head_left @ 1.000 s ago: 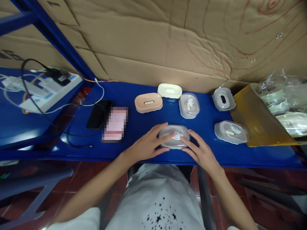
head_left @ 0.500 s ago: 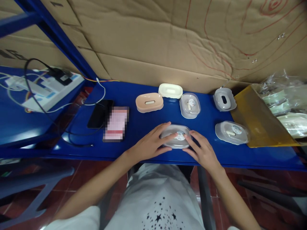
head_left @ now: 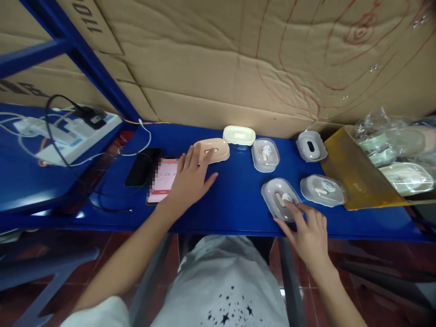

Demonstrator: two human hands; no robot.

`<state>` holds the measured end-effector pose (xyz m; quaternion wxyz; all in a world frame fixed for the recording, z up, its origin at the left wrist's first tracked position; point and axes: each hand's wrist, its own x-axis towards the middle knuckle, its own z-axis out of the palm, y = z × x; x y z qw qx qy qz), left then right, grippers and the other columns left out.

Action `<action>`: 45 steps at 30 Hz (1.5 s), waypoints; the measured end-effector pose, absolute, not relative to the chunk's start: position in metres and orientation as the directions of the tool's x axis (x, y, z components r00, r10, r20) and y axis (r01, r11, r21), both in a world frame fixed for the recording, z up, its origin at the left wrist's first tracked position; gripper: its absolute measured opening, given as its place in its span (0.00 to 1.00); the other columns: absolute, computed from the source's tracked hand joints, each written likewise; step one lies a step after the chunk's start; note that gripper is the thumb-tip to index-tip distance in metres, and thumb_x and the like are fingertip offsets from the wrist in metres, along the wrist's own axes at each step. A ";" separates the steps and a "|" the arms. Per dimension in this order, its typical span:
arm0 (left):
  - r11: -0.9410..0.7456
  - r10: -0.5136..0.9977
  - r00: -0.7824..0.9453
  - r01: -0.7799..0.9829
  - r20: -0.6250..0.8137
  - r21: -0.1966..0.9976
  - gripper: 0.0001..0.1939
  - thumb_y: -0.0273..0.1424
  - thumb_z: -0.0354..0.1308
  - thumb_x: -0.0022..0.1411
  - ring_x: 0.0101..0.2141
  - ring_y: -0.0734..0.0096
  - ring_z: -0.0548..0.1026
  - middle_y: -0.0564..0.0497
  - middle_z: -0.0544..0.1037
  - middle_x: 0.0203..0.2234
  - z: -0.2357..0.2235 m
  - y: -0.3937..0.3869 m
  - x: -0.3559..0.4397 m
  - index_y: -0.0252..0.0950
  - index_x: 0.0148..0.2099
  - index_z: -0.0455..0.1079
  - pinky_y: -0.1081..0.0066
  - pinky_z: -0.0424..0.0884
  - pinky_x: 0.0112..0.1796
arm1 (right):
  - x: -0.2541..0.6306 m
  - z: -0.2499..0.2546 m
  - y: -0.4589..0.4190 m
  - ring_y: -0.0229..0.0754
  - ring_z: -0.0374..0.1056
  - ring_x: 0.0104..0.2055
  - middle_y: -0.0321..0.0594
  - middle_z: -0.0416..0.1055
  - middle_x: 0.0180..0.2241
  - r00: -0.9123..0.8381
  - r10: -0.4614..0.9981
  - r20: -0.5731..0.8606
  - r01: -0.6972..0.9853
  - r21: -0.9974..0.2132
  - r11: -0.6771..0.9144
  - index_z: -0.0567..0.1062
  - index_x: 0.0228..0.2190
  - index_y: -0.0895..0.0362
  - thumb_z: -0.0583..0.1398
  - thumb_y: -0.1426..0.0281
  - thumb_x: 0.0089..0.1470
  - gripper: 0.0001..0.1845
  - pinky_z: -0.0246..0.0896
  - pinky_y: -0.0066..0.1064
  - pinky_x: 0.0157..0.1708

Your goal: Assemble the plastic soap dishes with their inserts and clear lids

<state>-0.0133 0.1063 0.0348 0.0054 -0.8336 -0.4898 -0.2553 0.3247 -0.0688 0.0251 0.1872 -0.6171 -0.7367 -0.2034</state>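
My left hand (head_left: 189, 179) reaches over the phone with its fingers spread. Its fingertips lie over the left part of a peach soap dish (head_left: 221, 156); whether they touch it I cannot tell. On the right, my right hand (head_left: 308, 231) has thumb and index finger on the near right side of a grey soap box (head_left: 275, 193) under a clear lid with a round sticker. That box sits tilted on the tabletop near its front edge. Behind the dish is a cream soap dish (head_left: 239, 135). Another lidded grey soap box (head_left: 265, 161) stands right of it.
Right of my hand is a lidded soap box (head_left: 320, 196), with an open grey dish (head_left: 311, 152) behind. A carton (head_left: 354, 177) of bagged dishes bounds the right. Left lie a phone (head_left: 160, 184), a black device (head_left: 139, 170) and a cabled power strip (head_left: 80, 136). Cardboard (head_left: 190, 68) walls the back.
Both hands were on the grey soap box in front of me. The left has let go and moved left to the peach dish; the right has shifted the box rightward and turned it.
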 end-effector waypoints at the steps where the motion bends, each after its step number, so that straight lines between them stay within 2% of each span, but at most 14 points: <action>1: -0.487 0.831 0.367 0.844 0.419 0.226 0.34 0.40 0.57 0.75 0.73 0.28 0.56 0.30 0.57 0.75 0.034 0.114 -0.014 0.37 0.77 0.56 0.29 0.56 0.66 | 0.325 0.022 -0.065 0.57 0.72 0.47 0.53 0.76 0.48 -0.138 0.823 0.551 0.990 0.075 0.116 0.73 0.63 0.53 0.66 0.55 0.66 0.30 0.68 0.46 0.45; 5: -0.499 0.838 0.423 0.850 0.346 0.168 0.23 0.34 0.58 0.72 0.66 0.30 0.68 0.27 0.73 0.63 0.028 0.122 -0.012 0.33 0.66 0.69 0.26 0.57 0.64 | 0.329 0.016 -0.027 0.58 0.72 0.46 0.56 0.76 0.48 -0.072 0.796 0.600 0.997 0.073 0.036 0.71 0.64 0.57 0.61 0.56 0.70 0.28 0.68 0.48 0.46; 10: -0.612 0.772 0.513 0.758 0.375 0.225 0.09 0.30 0.59 0.72 0.64 0.40 0.71 0.36 0.77 0.59 0.024 0.084 -0.008 0.39 0.53 0.74 0.33 0.62 0.63 | 0.323 0.031 0.019 0.68 0.69 0.59 0.66 0.71 0.61 -0.014 0.808 0.589 0.999 -0.019 0.032 0.63 0.70 0.61 0.56 0.63 0.72 0.31 0.65 0.62 0.56; 12: -0.662 0.742 0.565 0.702 0.361 0.261 0.06 0.29 0.60 0.73 0.64 0.45 0.72 0.40 0.79 0.58 0.023 0.067 -0.007 0.39 0.50 0.74 0.43 0.68 0.60 | 0.309 0.038 0.024 0.66 0.66 0.65 0.63 0.68 0.66 -0.138 0.824 0.549 0.975 -0.069 0.209 0.59 0.73 0.58 0.55 0.64 0.73 0.32 0.62 0.62 0.60; 15: -0.721 0.692 0.636 0.636 0.342 0.275 0.05 0.31 0.61 0.74 0.60 0.50 0.75 0.43 0.81 0.54 0.024 0.049 -0.002 0.40 0.50 0.74 0.53 0.72 0.52 | 0.280 0.040 0.021 0.56 0.64 0.70 0.52 0.70 0.67 -0.508 0.773 0.380 0.789 -0.155 0.595 0.61 0.73 0.52 0.55 0.63 0.74 0.30 0.60 0.55 0.66; 18: -0.766 0.643 0.699 0.587 0.314 0.264 0.08 0.35 0.60 0.76 0.55 0.52 0.77 0.45 0.83 0.50 0.028 0.041 0.003 0.39 0.53 0.73 0.56 0.71 0.49 | 0.258 0.034 0.015 0.50 0.67 0.69 0.47 0.75 0.63 -0.644 0.698 0.314 0.657 -0.241 0.714 0.69 0.67 0.51 0.58 0.62 0.74 0.25 0.56 0.53 0.70; 24: -0.777 0.629 0.694 0.562 0.350 0.282 0.09 0.37 0.56 0.79 0.52 0.56 0.77 0.45 0.83 0.49 0.038 0.042 0.008 0.39 0.52 0.73 0.57 0.70 0.49 | 0.259 0.033 0.017 0.45 0.69 0.67 0.42 0.77 0.61 -0.611 0.730 0.305 0.667 -0.298 0.683 0.74 0.64 0.46 0.58 0.64 0.74 0.20 0.55 0.51 0.71; 27: -0.746 0.658 0.605 0.607 0.448 0.275 0.13 0.36 0.53 0.80 0.58 0.53 0.75 0.40 0.77 0.59 0.036 0.040 0.011 0.40 0.60 0.72 0.54 0.71 0.55 | 0.271 0.039 0.028 0.46 0.70 0.67 0.43 0.78 0.61 -0.584 0.730 0.354 0.669 -0.299 0.680 0.74 0.64 0.49 0.58 0.62 0.74 0.21 0.58 0.50 0.70; 31: -0.736 0.664 0.592 0.624 0.456 0.262 0.26 0.41 0.61 0.75 0.69 0.41 0.64 0.34 0.65 0.70 0.026 0.028 0.010 0.40 0.69 0.66 0.43 0.67 0.62 | 0.288 0.043 0.054 0.49 0.70 0.66 0.44 0.78 0.61 -0.519 0.760 0.391 0.731 -0.258 0.632 0.74 0.64 0.49 0.58 0.63 0.74 0.21 0.58 0.53 0.69; 35: -0.775 0.632 0.709 0.580 0.313 0.252 0.14 0.37 0.62 0.74 0.64 0.46 0.72 0.39 0.72 0.65 0.018 0.011 0.005 0.40 0.59 0.73 0.44 0.68 0.62 | 0.286 0.037 0.082 0.50 0.69 0.68 0.44 0.77 0.61 -0.543 0.778 0.317 0.745 -0.245 0.620 0.75 0.63 0.51 0.56 0.63 0.75 0.20 0.58 0.54 0.70; 39: -0.776 0.631 0.694 0.572 0.346 0.267 0.08 0.31 0.58 0.76 0.58 0.50 0.77 0.40 0.77 0.61 0.015 -0.001 -0.002 0.40 0.54 0.74 0.48 0.71 0.57 | 0.284 0.041 0.099 0.48 0.60 0.74 0.44 0.69 0.69 -0.607 0.740 0.289 0.722 -0.189 0.665 0.71 0.67 0.52 0.51 0.67 0.76 0.23 0.53 0.52 0.74; 41: -0.769 0.638 0.669 0.580 0.383 0.268 0.09 0.31 0.57 0.76 0.56 0.51 0.78 0.40 0.78 0.59 0.014 -0.002 -0.007 0.40 0.56 0.73 0.49 0.71 0.55 | 0.305 0.053 0.107 0.45 0.59 0.74 0.44 0.67 0.70 -0.527 0.795 0.302 0.795 -0.158 0.586 0.70 0.67 0.52 0.49 0.67 0.76 0.24 0.54 0.47 0.73; 43: -0.760 0.647 0.646 0.592 0.405 0.269 0.10 0.31 0.57 0.77 0.55 0.52 0.78 0.41 0.79 0.59 0.013 -0.001 -0.011 0.40 0.58 0.72 0.50 0.70 0.54 | 0.342 0.070 0.115 0.45 0.64 0.71 0.44 0.71 0.67 -0.304 0.903 0.305 0.930 -0.111 0.350 0.74 0.64 0.52 0.49 0.68 0.75 0.24 0.57 0.43 0.71; 45: -0.757 0.649 0.635 0.596 0.419 0.269 0.10 0.31 0.57 0.77 0.54 0.53 0.78 0.40 0.79 0.59 0.012 0.002 -0.012 0.39 0.58 0.72 0.51 0.70 0.54 | 0.388 0.084 0.124 0.55 0.69 0.66 0.61 0.74 0.62 -0.093 0.948 0.305 0.987 -0.099 0.129 0.75 0.62 0.64 0.47 0.71 0.73 0.25 0.60 0.52 0.66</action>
